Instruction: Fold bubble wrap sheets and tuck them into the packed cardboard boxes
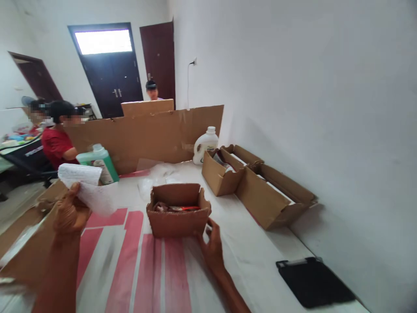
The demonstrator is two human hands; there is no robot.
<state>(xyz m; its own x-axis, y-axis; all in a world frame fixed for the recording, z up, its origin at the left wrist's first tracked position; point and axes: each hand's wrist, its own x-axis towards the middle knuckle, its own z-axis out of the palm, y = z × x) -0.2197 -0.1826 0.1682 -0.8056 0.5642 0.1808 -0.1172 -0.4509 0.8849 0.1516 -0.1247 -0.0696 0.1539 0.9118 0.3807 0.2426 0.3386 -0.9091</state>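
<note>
Left hand raised, fingers pinched around a crumpled white sheet of paper with handwriting, holding it up off the table. Right hand loose, fingers half-curled, grasping nothing; fingertips just beside the front right corner of a small open brown cardboard box, can't tell if touching. That box sits between the 2 hands, closer to the right one, with red and dark items inside, too blurred to identify.

Beyond the left hand: green plastic bottle with white cap. Beyond the box: white plastic jug against a brown cardboard sheet stood upright. Right of the right hand, well apart: 2 more open cardboard boxes and a black flat case. All on a white table cover with pink stripes.

Behind the cardboard: seated person in red shirt.
</note>
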